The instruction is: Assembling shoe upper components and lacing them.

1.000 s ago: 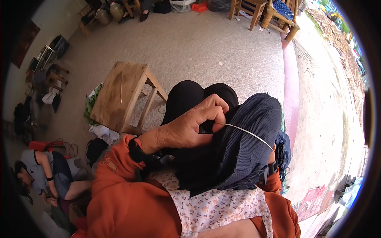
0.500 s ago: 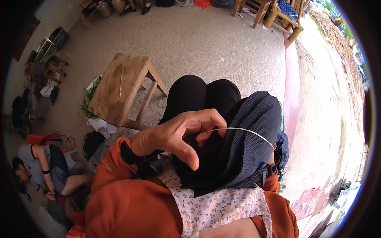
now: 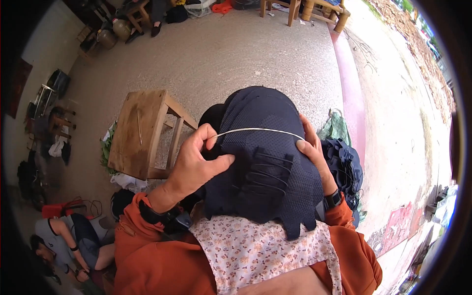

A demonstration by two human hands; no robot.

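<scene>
A stack of dark navy mesh shoe uppers (image 3: 260, 110) lies across my lap, with its layered, rounded end facing away from me. A thin white cord (image 3: 255, 130) runs over the stack from side to side. Dark cords cross the top piece in several loops. My left hand (image 3: 189, 164) pinches the white cord at the stack's left edge between its fingers, the thumb held apart. Along the right edge my right hand (image 3: 317, 160) grips the stack, its thumb on top beside the cord. The stack's underside is hidden.
A wooden stool (image 3: 130, 157) stands to the left, bearing a thin stick-like tool (image 3: 139, 127). More dark uppers (image 3: 346, 167) are piled at my right, near a green bag (image 3: 334, 125). Another person (image 3: 73, 241) sits at lower left. Wooden chairs (image 3: 280, 10) stand far off.
The stack has turned from tilted on its side to lying flat, nearer the middle. My right hand has come into fuller view. My left hand has moved left with the cord.
</scene>
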